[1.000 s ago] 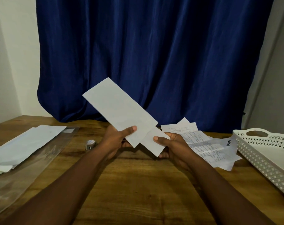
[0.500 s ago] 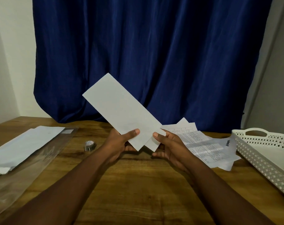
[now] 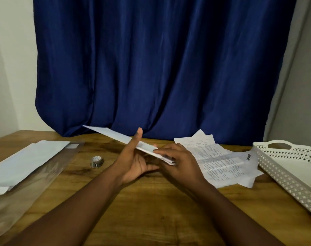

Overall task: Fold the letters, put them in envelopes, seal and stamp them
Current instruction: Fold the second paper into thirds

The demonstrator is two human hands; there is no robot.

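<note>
A long white envelope (image 3: 113, 135) lies almost flat in the air above the table's middle, seen nearly edge-on. My left hand (image 3: 133, 160) holds it from below, thumb raised across its near edge. My right hand (image 3: 176, 162) pinches the envelope's right end, where the edge of a folded letter (image 3: 169, 161) shows. Several printed letters (image 3: 220, 160) lie loose on the table just right of my hands. A stack of white envelopes (image 3: 25, 160) rests at the left on a clear plastic sleeve (image 3: 14, 201).
A small roll of stamps (image 3: 97, 162) sits on the wooden table (image 3: 151, 210) left of my hands. A white perforated tray (image 3: 289, 167) stands at the right edge. A blue curtain (image 3: 160, 68) hangs behind the table.
The envelope was held up facing me, slanting up to the left; it has tipped down to nearly flat. The folded letter end that stuck out has gone further into the envelope.
</note>
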